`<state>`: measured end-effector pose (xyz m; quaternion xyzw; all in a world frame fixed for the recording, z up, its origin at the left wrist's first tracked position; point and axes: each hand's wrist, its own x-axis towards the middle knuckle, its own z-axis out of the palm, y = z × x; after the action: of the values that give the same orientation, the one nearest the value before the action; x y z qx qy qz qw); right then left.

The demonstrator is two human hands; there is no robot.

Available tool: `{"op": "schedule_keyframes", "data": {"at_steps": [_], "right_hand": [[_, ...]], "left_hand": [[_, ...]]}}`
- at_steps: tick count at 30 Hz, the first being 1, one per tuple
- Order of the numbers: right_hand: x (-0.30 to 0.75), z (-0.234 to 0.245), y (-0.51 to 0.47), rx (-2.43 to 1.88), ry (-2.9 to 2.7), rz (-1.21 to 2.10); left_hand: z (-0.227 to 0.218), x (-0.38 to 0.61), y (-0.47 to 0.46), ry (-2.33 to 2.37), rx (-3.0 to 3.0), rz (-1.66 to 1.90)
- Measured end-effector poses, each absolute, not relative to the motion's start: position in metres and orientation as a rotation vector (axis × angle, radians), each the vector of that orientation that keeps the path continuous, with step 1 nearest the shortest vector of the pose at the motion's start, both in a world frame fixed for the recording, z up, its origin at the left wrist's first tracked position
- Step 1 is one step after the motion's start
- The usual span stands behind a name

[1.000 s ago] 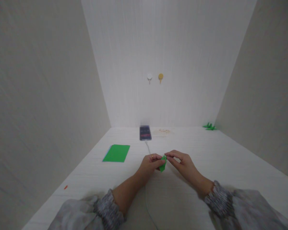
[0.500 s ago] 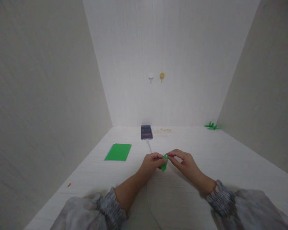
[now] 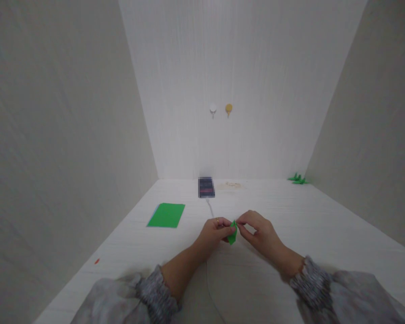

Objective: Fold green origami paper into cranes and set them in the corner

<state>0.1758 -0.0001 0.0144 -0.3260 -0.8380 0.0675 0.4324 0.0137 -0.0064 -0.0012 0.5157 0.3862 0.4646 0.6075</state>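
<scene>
The folded paper [image 3: 232,239] is nearer than the phone [image 3: 206,187] and to its right, between the two hands. The left hand [image 3: 214,231] pinches it by one side, thumb on top and fingers beneath. The right hand [image 3: 261,229] has thumb and fingertips drawn narrow at its upper corner; whether they grip it, I cannot tell.

The paper should be very light, crisp along its creases yet easy to crush or tear. It is best held flat across the layers, with only fingertips on the small points.

Count: one folded paper in hand; one stack [image 3: 167,215] of green sheets, left of the phone and nearer, its sheets too close to count; a few green folded shapes [image 3: 300,181], far right of the phone, overlapping too much to number surely; one phone; one cord [image 3: 210,208] from its near edge; two hooks, one white [image 3: 213,108] and one yellow [image 3: 228,108], above it; one red scrap [image 3: 97,261], well left and nearer.
</scene>
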Motion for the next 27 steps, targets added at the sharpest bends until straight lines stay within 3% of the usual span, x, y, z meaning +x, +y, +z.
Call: {"op": "schedule_keyframes", "data": {"at_steps": [27], "right_hand": [[0.1757, 0.0154, -0.0025, -0.612, -2.117, 0.053]], "left_hand": [[0.0002, 0.0155, -0.0082, 0.746, 1.194, 1.16]]}}
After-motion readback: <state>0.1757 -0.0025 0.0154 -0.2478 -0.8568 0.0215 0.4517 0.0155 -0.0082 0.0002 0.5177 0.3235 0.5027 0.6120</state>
